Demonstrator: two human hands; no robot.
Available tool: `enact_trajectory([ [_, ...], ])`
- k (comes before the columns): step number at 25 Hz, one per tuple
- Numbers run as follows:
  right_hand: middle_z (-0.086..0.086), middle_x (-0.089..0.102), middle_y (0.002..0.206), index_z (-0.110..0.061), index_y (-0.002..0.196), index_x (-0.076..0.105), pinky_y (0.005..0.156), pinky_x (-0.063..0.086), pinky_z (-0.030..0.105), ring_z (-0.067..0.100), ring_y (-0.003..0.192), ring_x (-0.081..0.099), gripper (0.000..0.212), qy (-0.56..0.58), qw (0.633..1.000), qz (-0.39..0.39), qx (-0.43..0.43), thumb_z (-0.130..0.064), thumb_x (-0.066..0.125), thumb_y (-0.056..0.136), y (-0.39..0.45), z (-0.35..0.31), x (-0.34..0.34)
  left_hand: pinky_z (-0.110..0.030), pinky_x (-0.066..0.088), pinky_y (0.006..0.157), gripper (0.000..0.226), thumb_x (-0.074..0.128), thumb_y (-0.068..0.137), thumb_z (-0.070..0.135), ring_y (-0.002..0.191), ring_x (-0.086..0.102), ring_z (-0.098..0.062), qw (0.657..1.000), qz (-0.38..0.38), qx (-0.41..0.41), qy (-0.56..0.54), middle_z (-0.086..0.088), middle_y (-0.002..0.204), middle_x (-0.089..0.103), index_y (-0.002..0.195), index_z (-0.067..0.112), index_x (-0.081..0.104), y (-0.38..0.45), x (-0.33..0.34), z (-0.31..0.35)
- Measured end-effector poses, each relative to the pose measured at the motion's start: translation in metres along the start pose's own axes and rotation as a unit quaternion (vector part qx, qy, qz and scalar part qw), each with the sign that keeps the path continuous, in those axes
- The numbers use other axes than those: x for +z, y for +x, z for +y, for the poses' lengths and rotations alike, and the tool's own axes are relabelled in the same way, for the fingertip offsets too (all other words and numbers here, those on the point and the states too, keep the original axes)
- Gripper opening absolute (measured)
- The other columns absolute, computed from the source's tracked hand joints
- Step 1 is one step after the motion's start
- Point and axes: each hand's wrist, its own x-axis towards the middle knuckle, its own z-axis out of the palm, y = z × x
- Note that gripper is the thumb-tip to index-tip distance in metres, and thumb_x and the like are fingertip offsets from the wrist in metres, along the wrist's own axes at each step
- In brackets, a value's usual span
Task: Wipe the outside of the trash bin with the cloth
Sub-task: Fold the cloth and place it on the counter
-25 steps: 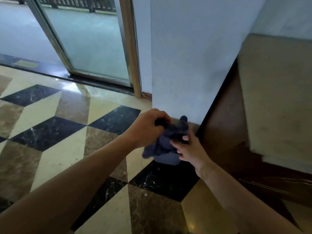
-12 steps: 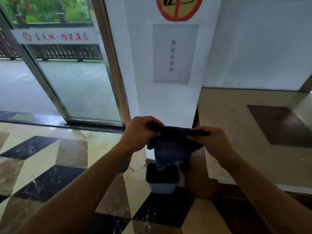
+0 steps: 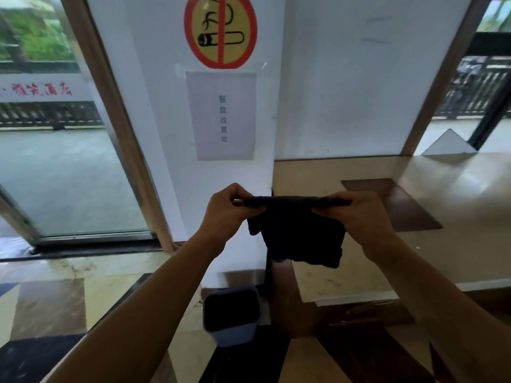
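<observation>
**Cloth pulled taut above the bin**

Raised since half a second ago, both hands now hold the cloth (image 3: pixel 300 230) higher, and the bin sits lower in view. Left hand (image 3: pixel 225 210) and right hand (image 3: pixel 359 214) each pinch an upper corner, their grip pressed together on the fabric, stretching its top edge into a straight line. Dark, nearly black, the cloth hangs in a loose fold below. Down on the floor stands the trash bin (image 3: pixel 231 316), pale blue, open-topped, dark inside, against the white pillar (image 3: pixel 171 134) beside the tabletop (image 3: pixel 414 167).
</observation>
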Motion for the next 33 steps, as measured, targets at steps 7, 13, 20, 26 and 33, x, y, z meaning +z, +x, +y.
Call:
enact_trajectory([
  [7,0.003,0.076,0.081,-0.019,0.085,0.079,0.070,0.057,0.030,0.020,0.079,0.073,0.012,0.006,0.997,0.051,0.057,-0.018,0.081,0.073,0.018,0.036,-0.043,-0.017,0.053,0.057,0.018,0.073,0.077,0.008,0.064,0.071,-0.010,0.997,-0.081,-0.001,0.014,-0.009,0.077,0.073,0.092,0.010,0.063,0.030,0.061,0.004],
  [13,0.004,0.077,0.081,-0.016,0.086,0.079,0.068,0.059,0.032,0.020,0.077,0.074,0.013,0.021,0.992,0.059,0.110,-0.017,0.081,0.073,0.049,0.103,-0.078,-0.018,0.051,0.052,0.014,0.073,0.078,0.015,0.061,0.071,-0.010,0.996,-0.074,-0.042,-0.003,-0.002,0.074,0.074,0.089,0.015,0.064,0.057,0.130,-0.031],
  [20,0.005,0.078,0.078,-0.013,0.086,0.079,0.064,0.059,0.033,0.023,0.077,0.075,0.013,0.027,0.971,0.016,0.239,-0.015,0.082,0.074,0.070,0.215,-0.107,-0.033,0.059,0.063,0.010,0.066,0.085,0.016,0.071,0.072,-0.020,0.981,-0.063,-0.179,-0.030,-0.009,0.082,0.074,0.095,0.013,0.064,0.076,0.215,-0.113],
  [26,0.003,0.076,0.084,-0.014,0.087,0.077,0.051,0.050,0.020,0.015,0.074,0.071,0.009,-0.015,0.943,-0.070,0.325,-0.018,0.078,0.079,0.110,0.284,-0.109,-0.043,0.059,0.071,0.009,0.060,0.088,0.017,0.076,0.070,-0.027,0.959,-0.055,-0.278,0.012,-0.015,0.088,0.071,0.096,0.012,0.059,0.111,0.260,-0.171],
  [33,0.000,0.070,0.088,-0.014,0.101,0.075,0.073,0.049,0.030,0.019,0.087,0.066,0.020,-0.155,0.940,-0.083,0.293,-0.024,0.071,0.083,0.168,0.353,-0.087,-0.050,0.056,0.076,0.013,0.053,0.088,0.026,0.085,0.064,-0.026,0.949,-0.038,-0.260,0.172,-0.007,0.096,0.067,0.101,0.023,0.054,0.170,0.283,-0.238],
])
